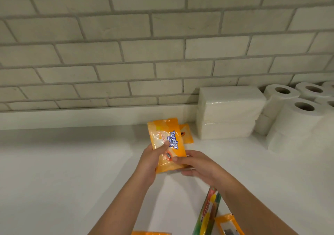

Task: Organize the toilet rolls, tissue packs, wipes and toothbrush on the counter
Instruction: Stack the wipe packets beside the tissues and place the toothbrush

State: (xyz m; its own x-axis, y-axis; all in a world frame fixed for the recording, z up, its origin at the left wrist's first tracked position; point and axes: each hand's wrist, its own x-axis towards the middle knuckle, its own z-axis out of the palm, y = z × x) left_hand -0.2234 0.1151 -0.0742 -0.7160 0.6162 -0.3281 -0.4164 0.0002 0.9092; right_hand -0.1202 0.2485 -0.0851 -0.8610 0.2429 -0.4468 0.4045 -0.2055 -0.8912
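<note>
An orange wipes pack (pixel 167 137) is held above the white counter (pixel 63 162) by both hands. My left hand (pixel 151 159) grips its left side with the thumb on its face. My right hand (pixel 195 164) holds its lower right corner. A second orange wipes pack (pixel 187 133) lies on the counter just behind it. Two stacked white tissue packs (pixel 227 111) stand against the wall to the right. White toilet rolls (pixel 292 115) are stacked at the far right. A packaged toothbrush (pixel 207 215) lies near the front, partly under my right forearm.
Another orange pack (pixel 228 224) lies at the bottom right beside the toothbrush, and the edge of one more orange pack (pixel 151 233) shows at the bottom edge. A grey brick wall (pixel 144 45) with a low ledge backs the counter.
</note>
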